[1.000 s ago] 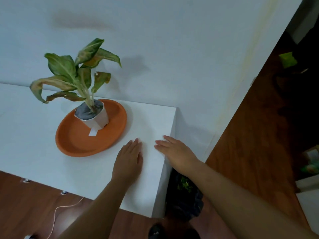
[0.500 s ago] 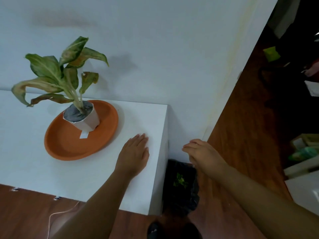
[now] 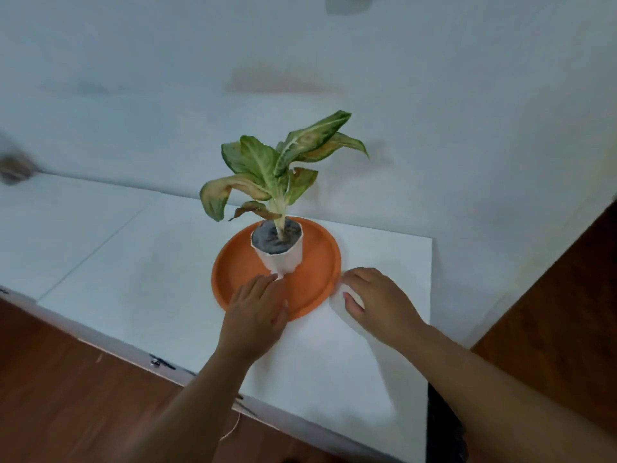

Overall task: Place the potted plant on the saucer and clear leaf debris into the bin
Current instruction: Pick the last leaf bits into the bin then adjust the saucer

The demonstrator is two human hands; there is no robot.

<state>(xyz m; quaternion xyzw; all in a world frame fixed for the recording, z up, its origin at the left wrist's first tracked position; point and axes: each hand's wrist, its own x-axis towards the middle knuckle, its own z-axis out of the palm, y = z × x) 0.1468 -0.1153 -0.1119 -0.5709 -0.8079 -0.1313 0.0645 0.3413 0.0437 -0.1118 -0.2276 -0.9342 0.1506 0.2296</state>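
Hands flat, grasping nothing: left hand covers saucer rim; right hand beside.

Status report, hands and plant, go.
Left hand flat over saucer rim, empty. Right hand open on table beside saucer. Potted plant upright in saucer. Nothing in the way.

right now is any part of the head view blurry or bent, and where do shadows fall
Head view: soft diffuse light; the plant throws a faint shadow on the wall to its right; a smeared blur sits at the far left edge; the table edges splay from wide-angle distortion; both hands look slightly soft.
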